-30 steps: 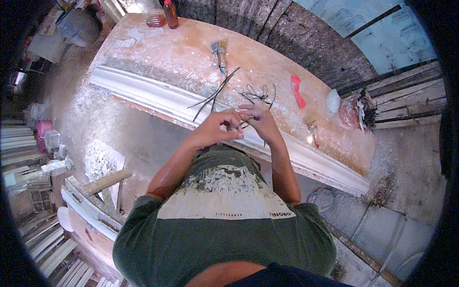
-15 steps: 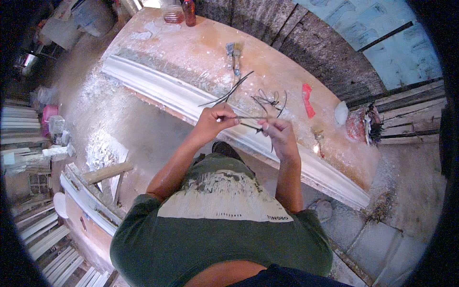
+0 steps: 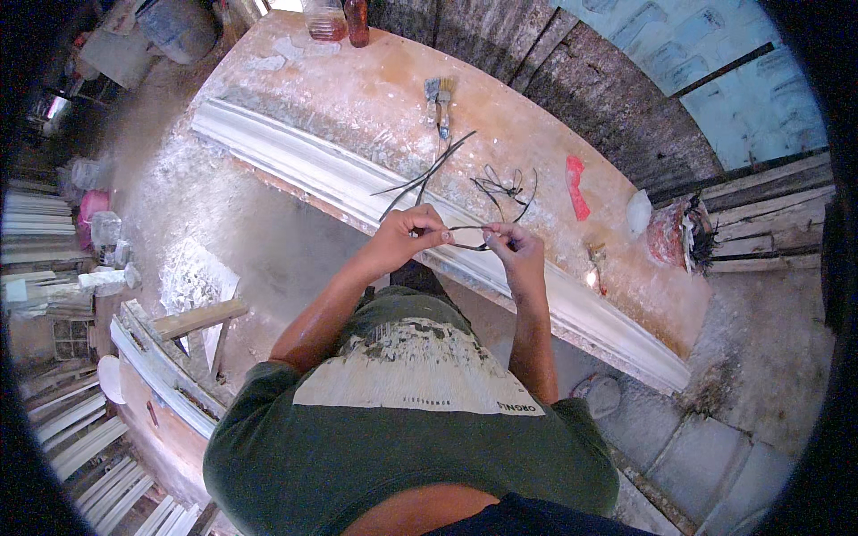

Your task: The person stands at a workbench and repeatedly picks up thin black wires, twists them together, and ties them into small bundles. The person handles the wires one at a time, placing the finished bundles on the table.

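Note:
A thin dark cord [image 3: 469, 247] forms a small loop between my hands, above the long white moulding [image 3: 295, 149]. My left hand [image 3: 402, 241] pinches one end of the loop between thumb and fingers. The other end is pinched in my right hand [image 3: 521, 252]. Beyond my left hand, several loose dark strips [image 3: 435, 163] lie crossed over the moulding and bench. A tangle of similar dark cord [image 3: 502, 184] rests on the bench past my right hand. Fine detail of the cord at my fingertips is too small to make out.
The dusty bench [image 3: 357, 98] bears paint brushes [image 3: 440, 100], a red strip [image 3: 576, 189], a red bottle [image 3: 357, 22] and a clear jar [image 3: 325, 22]. A red-and-white bucket [image 3: 666, 234] stands at its right end. White mouldings [image 3: 89, 447] are stacked at lower left.
The cord between my hands has gone from nearly straight lines to a rounder loop. My hands have come slightly closer together, the left one a little lower and to the right.

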`<state>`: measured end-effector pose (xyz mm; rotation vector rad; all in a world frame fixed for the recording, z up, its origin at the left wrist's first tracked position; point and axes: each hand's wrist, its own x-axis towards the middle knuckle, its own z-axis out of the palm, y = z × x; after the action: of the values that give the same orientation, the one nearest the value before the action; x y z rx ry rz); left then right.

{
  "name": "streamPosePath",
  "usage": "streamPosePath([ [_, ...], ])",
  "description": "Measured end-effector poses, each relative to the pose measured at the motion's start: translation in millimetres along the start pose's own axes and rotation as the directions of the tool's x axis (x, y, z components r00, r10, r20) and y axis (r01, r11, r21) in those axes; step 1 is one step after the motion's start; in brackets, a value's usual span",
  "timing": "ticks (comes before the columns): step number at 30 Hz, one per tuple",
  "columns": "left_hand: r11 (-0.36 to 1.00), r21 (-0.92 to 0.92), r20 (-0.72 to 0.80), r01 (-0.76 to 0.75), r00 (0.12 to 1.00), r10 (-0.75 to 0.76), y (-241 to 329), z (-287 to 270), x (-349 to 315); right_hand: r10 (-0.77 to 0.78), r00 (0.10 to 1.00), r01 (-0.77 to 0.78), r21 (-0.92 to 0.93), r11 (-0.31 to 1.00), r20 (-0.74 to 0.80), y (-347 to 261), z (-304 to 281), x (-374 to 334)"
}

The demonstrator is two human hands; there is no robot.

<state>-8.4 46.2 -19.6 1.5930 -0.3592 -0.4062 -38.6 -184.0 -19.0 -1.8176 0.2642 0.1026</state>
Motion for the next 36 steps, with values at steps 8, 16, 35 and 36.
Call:
streamPosePath([
  [8, 0.999, -0.001, -0.013, 0.052, 0.999, -0.052, 5.1, -3.4, 1.2, -0.003, 1.0, 0.006, -0.092, 0.996, 0.029, -4.1, 3.3, 6.3],
  [16, 1.0, -0.023, 0.133, 0.019, 0.991, -0.016, -1.3, 8.9, 6.1, -0.176, 0.981, 0.091, -0.599, 0.795, -0.086, 33.5, 32.4, 56.4],
  [35, 0.971, -0.211, 0.171, 0.112, 0.982, -0.076, -2.5, 56.4, 34.1, -0.111, 0.987, 0.066, -0.34, 0.938, -0.116, 49.3, -23.1, 39.0],
  [36, 0.984, -0.15, 0.225, 0.099, 0.972, -0.064, -0.4, 61.8, 37.4, -0.102, 0.988, 0.064, -0.296, 0.953, -0.114, 55.7, -31.0, 38.8],
])
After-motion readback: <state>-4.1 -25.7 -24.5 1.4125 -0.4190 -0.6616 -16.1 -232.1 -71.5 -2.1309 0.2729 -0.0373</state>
